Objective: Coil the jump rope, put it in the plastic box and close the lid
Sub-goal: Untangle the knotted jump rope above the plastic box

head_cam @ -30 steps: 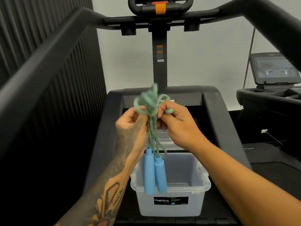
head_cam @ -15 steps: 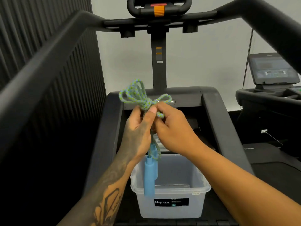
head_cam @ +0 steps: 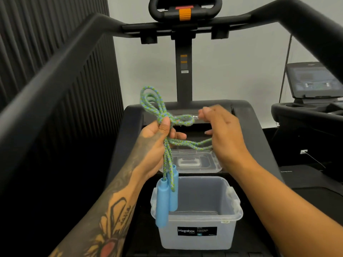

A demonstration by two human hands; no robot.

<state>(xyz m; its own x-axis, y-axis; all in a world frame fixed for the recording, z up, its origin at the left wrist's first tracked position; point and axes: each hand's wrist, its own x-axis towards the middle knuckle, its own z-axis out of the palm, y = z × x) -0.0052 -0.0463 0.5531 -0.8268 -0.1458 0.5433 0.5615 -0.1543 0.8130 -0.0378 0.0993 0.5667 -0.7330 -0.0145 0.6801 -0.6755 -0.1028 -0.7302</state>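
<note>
My left hand (head_cam: 156, 138) grips the green-and-blue jump rope (head_cam: 154, 104) at its middle, where the strands cross. Loops stick up above the fist, and the two blue handles (head_cam: 166, 197) hang down over the left rim of the box. My right hand (head_cam: 220, 134) is to the right, its fingers curled around a strand that runs across from the left fist. The clear plastic box (head_cam: 196, 217) stands open below both hands on the treadmill belt, with nothing visible inside. Its clear lid (head_cam: 194, 162) lies flat just behind it.
Black treadmill side rails (head_cam: 61, 75) run along both sides, with the console post (head_cam: 182, 71) straight ahead. A second machine with a screen (head_cam: 313, 80) stands at the right. A dark ribbed wall is on the left.
My hands were pressed together at the rope bundle. Now my right hand has pulled away to the right with a strand, and the rope loops have opened out above my left fist.
</note>
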